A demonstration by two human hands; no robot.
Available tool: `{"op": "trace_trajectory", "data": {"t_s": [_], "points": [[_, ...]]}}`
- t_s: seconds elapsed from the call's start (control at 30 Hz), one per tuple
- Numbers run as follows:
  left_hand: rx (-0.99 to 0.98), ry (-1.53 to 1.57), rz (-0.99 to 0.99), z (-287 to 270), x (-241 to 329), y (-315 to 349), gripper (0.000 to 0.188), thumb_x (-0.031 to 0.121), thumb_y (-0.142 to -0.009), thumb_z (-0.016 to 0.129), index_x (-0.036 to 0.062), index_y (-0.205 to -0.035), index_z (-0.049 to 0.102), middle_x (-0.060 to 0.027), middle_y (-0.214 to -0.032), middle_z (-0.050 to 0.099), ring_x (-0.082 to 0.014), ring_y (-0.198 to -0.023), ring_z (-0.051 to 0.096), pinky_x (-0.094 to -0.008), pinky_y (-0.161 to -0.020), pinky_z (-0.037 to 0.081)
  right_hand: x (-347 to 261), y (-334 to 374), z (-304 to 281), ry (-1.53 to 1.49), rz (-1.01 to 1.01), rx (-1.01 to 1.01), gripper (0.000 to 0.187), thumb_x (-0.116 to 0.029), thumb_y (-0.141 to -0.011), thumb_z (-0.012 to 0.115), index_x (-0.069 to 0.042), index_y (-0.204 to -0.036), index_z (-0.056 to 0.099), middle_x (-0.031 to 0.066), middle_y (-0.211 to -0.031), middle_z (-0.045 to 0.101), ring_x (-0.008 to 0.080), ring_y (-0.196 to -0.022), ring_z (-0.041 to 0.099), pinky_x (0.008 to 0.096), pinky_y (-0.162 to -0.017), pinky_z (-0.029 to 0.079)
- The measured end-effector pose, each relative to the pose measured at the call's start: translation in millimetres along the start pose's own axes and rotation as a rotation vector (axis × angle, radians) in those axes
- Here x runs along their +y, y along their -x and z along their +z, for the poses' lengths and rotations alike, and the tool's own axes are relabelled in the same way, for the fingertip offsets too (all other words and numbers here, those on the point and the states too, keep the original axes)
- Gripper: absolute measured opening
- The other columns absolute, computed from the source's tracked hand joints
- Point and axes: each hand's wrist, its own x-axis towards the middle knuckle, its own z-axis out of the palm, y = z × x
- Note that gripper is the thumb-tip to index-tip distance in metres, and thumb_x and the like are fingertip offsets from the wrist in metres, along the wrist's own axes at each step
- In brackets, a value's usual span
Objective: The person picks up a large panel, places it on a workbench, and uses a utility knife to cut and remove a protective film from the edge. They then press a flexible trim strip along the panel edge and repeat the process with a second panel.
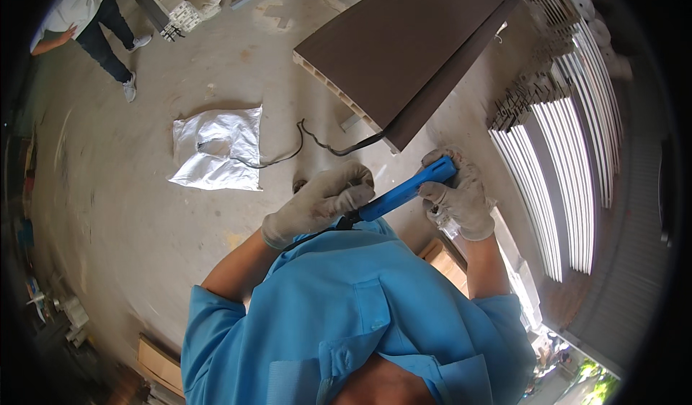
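Note:
A long blue tool [407,191] with a black end lies slanted in front of my chest; its exact kind does not show. My right hand [461,196], in a pale work glove, is closed around the tool's upper right end. Beside the black end, my gloved left hand [321,201] has its fingers curled in; whatever they hold is hidden. A dark strap or cord [306,240] runs from the tool's black end along my left forearm. Something small, clear and whitish [445,223] shows under my right palm.
A stack of long brown panels [404,37] stands ahead. Dark cord [288,156] crosses the floor between it and a white sack [216,167]. White slats [533,181] are stacked at right. Another person [101,30] stands far left, near bundled profiles [169,1].

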Motion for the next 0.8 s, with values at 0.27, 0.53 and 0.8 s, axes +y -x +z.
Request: {"op": "trace_trajectory", "data": {"t_s": [0.27, 0.53, 0.8], "points": [[-0.305, -0.025, -0.143, -26.6, -15.3, -4.9, 0.059, 0.052, -0.095, 0.065, -0.0031, -0.114, 0.06, -0.0017, -0.079, 0.063, -0.0112, -0.061, 0.059, -0.0248, -0.056, 0.046, 19.3, 13.1, 25.7, 0.986, -0.637, 0.118, 0.043, -0.018, -0.081, 0.082, -0.006, -0.115, 0.059, 0.0072, -0.092, 0.066, 0.0214, -0.078, 0.067, 0.033, -0.071, 0.057], [-0.052, -0.05, 0.078, -57.6, -41.7, -19.2, 0.035, 0.03, -0.102, 0.059, -0.0012, -0.118, 0.062, -0.0056, -0.092, 0.065, -0.0163, -0.078, 0.064, -0.0269, -0.073, 0.051, 67.8, 34.1, 20.3, 1.163, -0.268, 0.051, 0.046, -0.026, -0.092, 0.071, -0.007, -0.131, 0.054, 0.0069, -0.103, 0.063, 0.0199, -0.083, 0.064, 0.0328, -0.071, 0.055], [-0.143, -0.561, -0.086, -84.3, -90.1, -35.6, 0.027, 0.02, -0.1, 0.061, -0.0015, -0.117, 0.062, -0.0094, -0.103, 0.068, -0.0208, -0.097, 0.065, -0.0311, -0.088, 0.049, 94.3, 46.8, 46.2, 0.336, -0.056, 0.048, 0.044, -0.02, -0.1, 0.061, -0.002, -0.138, 0.048, 0.0062, -0.092, 0.062, 0.01, -0.072, 0.062, 0.0261, -0.059, 0.052]]}}
